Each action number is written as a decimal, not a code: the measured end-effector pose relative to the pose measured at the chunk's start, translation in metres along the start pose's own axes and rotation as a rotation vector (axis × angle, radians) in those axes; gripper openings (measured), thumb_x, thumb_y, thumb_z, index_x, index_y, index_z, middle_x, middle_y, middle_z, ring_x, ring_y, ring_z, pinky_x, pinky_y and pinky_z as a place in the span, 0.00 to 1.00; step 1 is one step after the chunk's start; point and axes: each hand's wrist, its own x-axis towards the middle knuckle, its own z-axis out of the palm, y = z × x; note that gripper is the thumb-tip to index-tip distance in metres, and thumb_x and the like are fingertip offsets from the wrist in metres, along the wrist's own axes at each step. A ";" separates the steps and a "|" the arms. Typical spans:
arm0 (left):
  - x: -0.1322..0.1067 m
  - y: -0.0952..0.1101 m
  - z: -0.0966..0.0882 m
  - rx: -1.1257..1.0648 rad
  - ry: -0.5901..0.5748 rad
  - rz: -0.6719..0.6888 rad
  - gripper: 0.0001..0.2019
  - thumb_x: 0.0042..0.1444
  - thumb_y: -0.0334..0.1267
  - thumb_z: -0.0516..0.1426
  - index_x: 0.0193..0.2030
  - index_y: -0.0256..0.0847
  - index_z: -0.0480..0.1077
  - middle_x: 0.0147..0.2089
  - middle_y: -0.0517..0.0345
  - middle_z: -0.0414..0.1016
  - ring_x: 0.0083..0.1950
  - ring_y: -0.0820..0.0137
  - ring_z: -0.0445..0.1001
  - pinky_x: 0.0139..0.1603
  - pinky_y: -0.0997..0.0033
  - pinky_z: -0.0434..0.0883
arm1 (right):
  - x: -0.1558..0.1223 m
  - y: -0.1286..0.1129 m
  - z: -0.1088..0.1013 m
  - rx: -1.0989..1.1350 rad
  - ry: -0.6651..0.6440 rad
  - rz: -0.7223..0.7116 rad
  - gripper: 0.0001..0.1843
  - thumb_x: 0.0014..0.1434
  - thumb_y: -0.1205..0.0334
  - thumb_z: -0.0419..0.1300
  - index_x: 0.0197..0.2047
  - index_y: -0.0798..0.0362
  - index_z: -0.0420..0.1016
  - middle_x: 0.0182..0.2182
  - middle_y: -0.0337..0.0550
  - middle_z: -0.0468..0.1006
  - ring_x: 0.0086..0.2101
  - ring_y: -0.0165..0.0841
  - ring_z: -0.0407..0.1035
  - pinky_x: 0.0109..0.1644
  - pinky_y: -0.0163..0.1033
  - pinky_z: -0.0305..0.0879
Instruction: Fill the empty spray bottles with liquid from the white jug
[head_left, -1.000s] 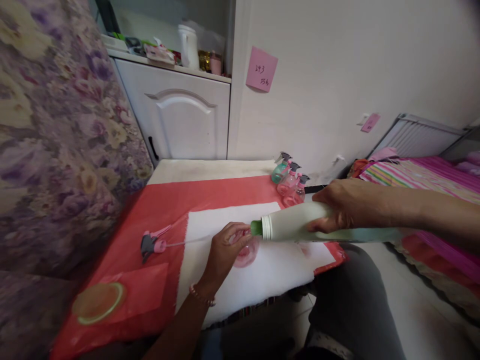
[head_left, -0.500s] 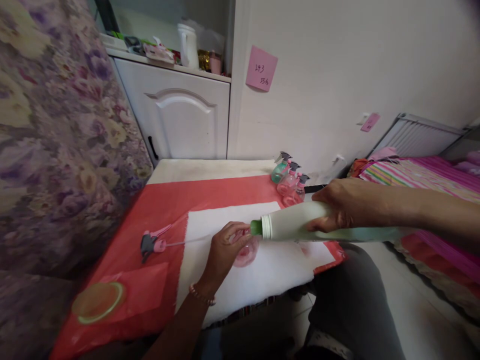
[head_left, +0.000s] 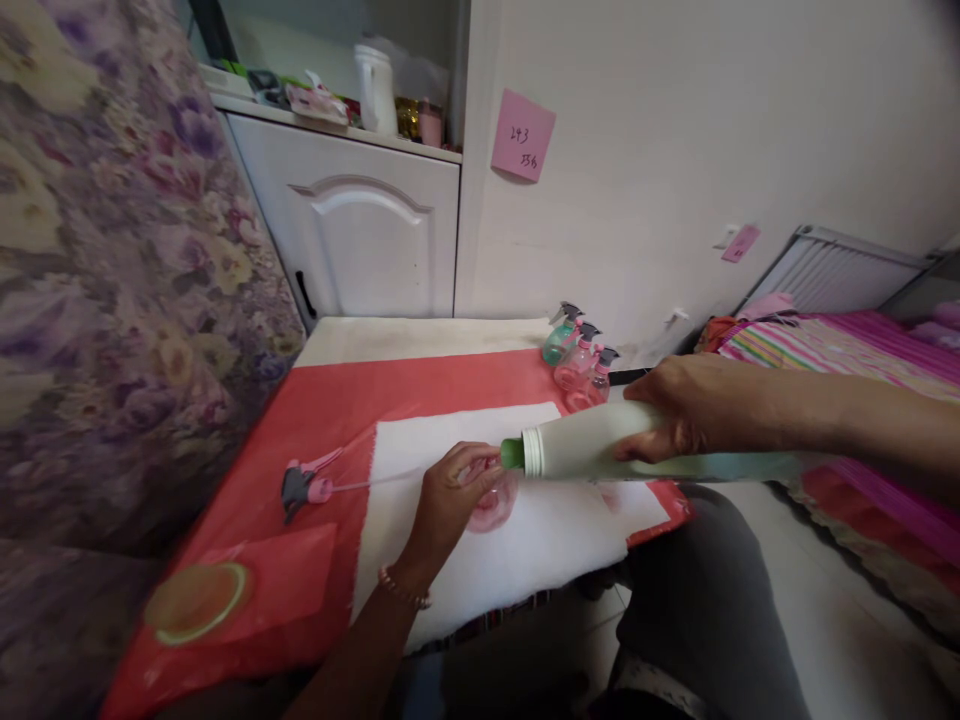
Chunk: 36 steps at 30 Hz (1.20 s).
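My left hand is closed around the neck of a round, clear pink spray bottle that rests on a white cloth. From the right, my right hand grips a large pale green bottle, tipped onto its side. Its green spout is at the mouth of the pink bottle, close to my left fingertips; whether liquid flows, I cannot tell. A grey and pink spray head with a long thin tube lies to the left, the tube reaching onto the cloth.
Several capped spray bottles stand at the table's far right corner. A red plastic sheet covers much of the table. A melon-patterned round shape lies front left. Beyond are a white cabinet and, rightward, a bed.
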 end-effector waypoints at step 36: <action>0.000 0.002 0.000 -0.010 0.010 -0.001 0.06 0.52 0.34 0.62 0.37 0.43 0.78 0.40 0.56 0.78 0.45 0.67 0.75 0.49 0.65 0.71 | -0.002 -0.001 0.000 -0.030 0.018 -0.019 0.27 0.59 0.37 0.54 0.28 0.55 0.71 0.21 0.45 0.74 0.20 0.30 0.64 0.24 0.35 0.50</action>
